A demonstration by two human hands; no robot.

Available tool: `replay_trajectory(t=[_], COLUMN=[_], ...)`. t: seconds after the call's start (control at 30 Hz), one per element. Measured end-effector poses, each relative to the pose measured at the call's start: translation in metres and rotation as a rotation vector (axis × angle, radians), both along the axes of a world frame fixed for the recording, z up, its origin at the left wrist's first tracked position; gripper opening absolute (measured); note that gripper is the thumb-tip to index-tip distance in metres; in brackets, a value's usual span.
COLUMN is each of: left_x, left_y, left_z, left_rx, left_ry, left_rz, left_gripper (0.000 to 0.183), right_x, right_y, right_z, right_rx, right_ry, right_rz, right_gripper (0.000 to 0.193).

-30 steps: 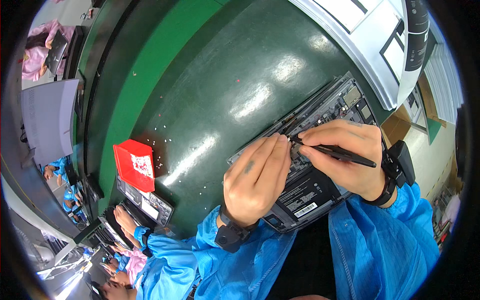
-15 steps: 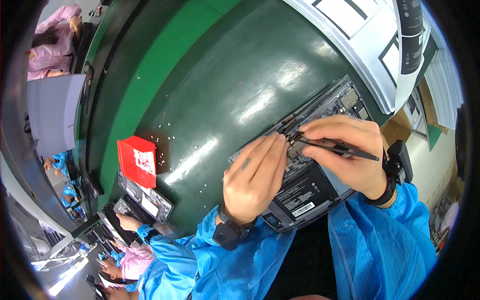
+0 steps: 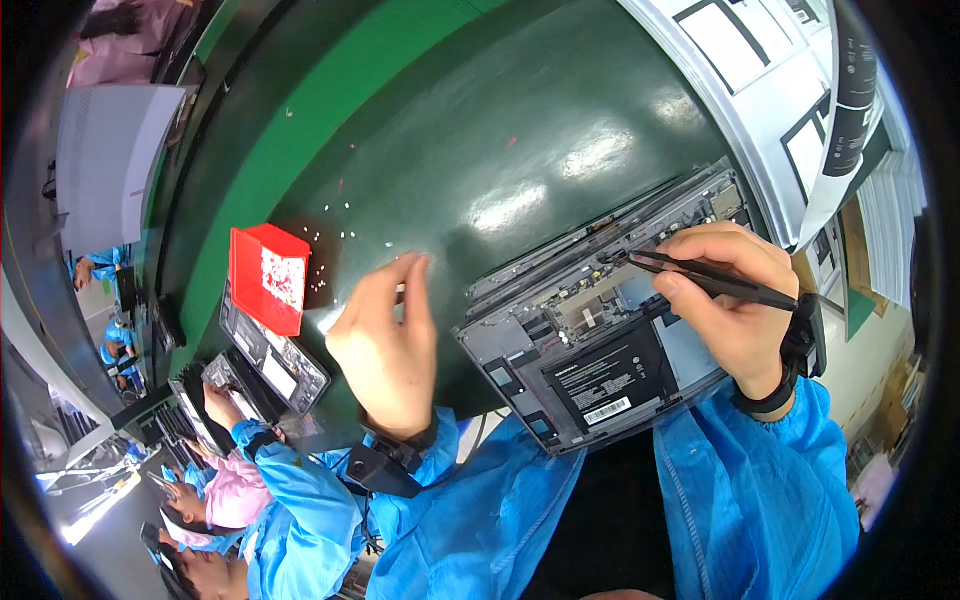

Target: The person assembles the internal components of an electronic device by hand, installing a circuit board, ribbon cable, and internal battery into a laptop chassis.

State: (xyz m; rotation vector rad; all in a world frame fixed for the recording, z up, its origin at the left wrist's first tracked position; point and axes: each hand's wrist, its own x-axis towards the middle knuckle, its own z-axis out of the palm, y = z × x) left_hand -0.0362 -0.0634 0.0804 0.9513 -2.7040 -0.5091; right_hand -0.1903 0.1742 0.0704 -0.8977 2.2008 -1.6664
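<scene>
My right hand [image 3: 735, 300] is closed around black tweezers [image 3: 722, 282]. Their tips reach down to the upper part of an opened laptop base [image 3: 510, 350] with bare circuit boards and a black battery [image 3: 612, 378]. My left hand [image 3: 385, 340] is in the air left of the laptop, over the green table. Its thumb and forefinger come together in a pinch; what they hold, if anything, is too small to make out. Beyond that hand stands a red plastic bin [image 3: 270, 280] with a white label, and tiny white pieces [image 3: 318, 272] lie scattered beside it.
Another opened device [image 3: 275, 365] lies below the red bin. To its left, a co-worker's hand [image 3: 222, 405] in a blue sleeve touches another device. White sheets with black frames [image 3: 720, 45] and a black roll [image 3: 855, 90] occupy the far right of the green table [image 3: 440, 130].
My left hand has left the laptop and moved left toward the red bin, its fingers now pinched. My right hand stays over the board with the tweezers, shifted slightly right.
</scene>
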Motion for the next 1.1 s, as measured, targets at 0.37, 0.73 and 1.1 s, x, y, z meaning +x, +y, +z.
replay_trajectory(t=[0.37, 0.73, 1.1], left_x=[-0.045, -0.046, -0.052], left_y=[0.053, 0.055, 0.056], left_z=[-0.003, -0.014, -0.017], left_rx=[0.075, 0.066, 0.154], left_ry=[0.380, 0.361, 0.398], left_rz=[-0.534, -0.537, -0.535], left_gripper=[0.031, 0.027, 0.022], right_x=[0.000, 0.001, 0.003], right_y=[0.001, 0.001, -0.003], right_z=[0.001, 0.000, 0.008], right_rx=[-0.010, 0.023, 0.000], right_ry=[0.046, 0.031, -0.294], right_rz=[0.019, 0.012, -0.109], right_gripper=[0.019, 0.018, 0.017])
